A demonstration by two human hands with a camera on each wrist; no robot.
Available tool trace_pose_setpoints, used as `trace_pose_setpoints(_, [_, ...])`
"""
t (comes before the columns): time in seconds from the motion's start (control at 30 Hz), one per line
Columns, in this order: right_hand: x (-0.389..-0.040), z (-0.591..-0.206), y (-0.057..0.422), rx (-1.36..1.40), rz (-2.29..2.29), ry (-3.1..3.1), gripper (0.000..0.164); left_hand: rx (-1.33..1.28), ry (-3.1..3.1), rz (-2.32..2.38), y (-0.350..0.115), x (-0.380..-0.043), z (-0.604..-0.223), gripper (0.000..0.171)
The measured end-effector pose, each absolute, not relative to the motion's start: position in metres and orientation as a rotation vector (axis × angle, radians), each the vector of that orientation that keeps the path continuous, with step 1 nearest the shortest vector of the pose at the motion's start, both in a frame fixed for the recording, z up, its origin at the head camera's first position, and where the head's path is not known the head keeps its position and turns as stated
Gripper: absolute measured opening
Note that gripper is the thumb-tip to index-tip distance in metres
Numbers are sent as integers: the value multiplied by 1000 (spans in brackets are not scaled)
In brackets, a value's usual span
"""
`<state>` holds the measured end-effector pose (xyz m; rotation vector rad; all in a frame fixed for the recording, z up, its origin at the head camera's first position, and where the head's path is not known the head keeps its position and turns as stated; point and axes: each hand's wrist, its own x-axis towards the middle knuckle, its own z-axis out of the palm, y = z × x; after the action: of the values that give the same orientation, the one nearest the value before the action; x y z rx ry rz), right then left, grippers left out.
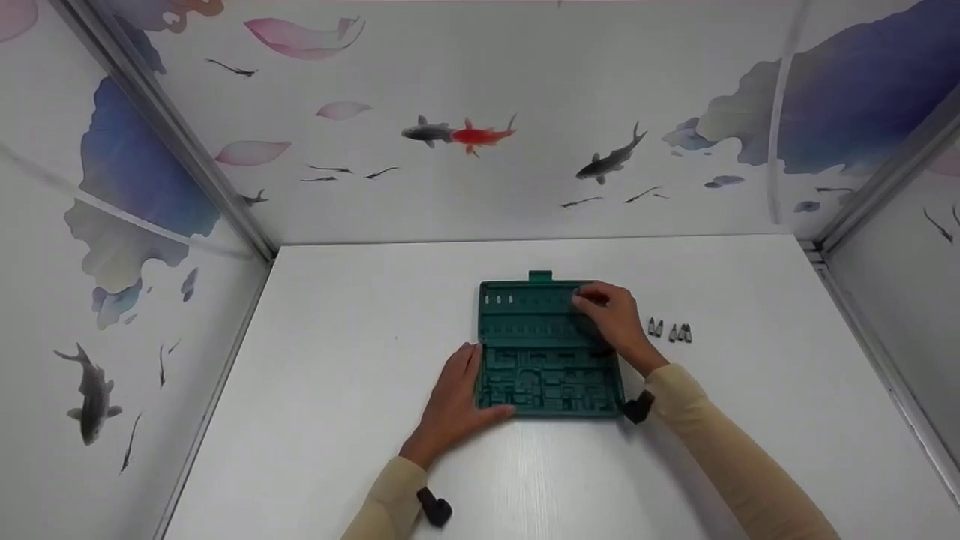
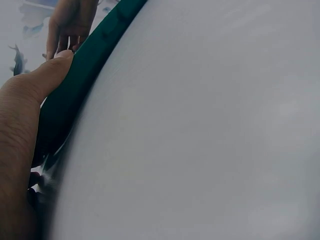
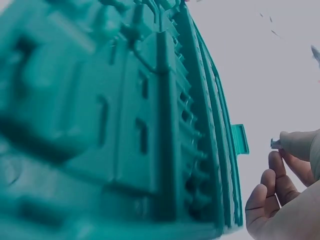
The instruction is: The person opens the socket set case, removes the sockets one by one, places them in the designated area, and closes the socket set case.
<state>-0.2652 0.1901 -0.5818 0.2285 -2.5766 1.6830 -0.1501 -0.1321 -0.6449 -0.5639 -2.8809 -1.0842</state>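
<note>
A green plastic tool case (image 1: 551, 382) lies unfolded on the table, with moulded recesses and rows of small slots. Three short metal bits (image 1: 498, 299) stand in the upper left slots. My left hand (image 1: 454, 397) holds the case's near left corner, its thumb over the front rim; in the left wrist view the fingers on the side are hidden. Above the upper right of the case is my right hand (image 1: 613, 319). Between its thumb and forefinger it pinches a small metal bit (image 3: 275, 144), seen only at its tip in the right wrist view.
Several loose metal bits (image 1: 673, 331) stand in two groups on the white table (image 1: 360, 360), right of the case. A latch tab (image 1: 540, 275) sticks out from the case's far edge. Printed panels (image 1: 525, 75) with fish and petals enclose the back and sides.
</note>
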Motion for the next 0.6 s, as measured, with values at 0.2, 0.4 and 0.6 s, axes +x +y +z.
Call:
trace_pose_setpoints(0.2, [-251, -583, 209, 101, 1685, -2622, 32, -570, -2871, -1085, -132, -149, -646, 126])
trace_pose_setpoints(0.4, [-237, -587, 231, 110, 1627, -2626, 31, -563, -2879, -1093, -133, -148, -646, 127])
trace_pose_setpoints(0.6, [-221, -587, 257, 67, 1566, -2635, 31, -562, -2862, -1098, -132, -147, -645, 125])
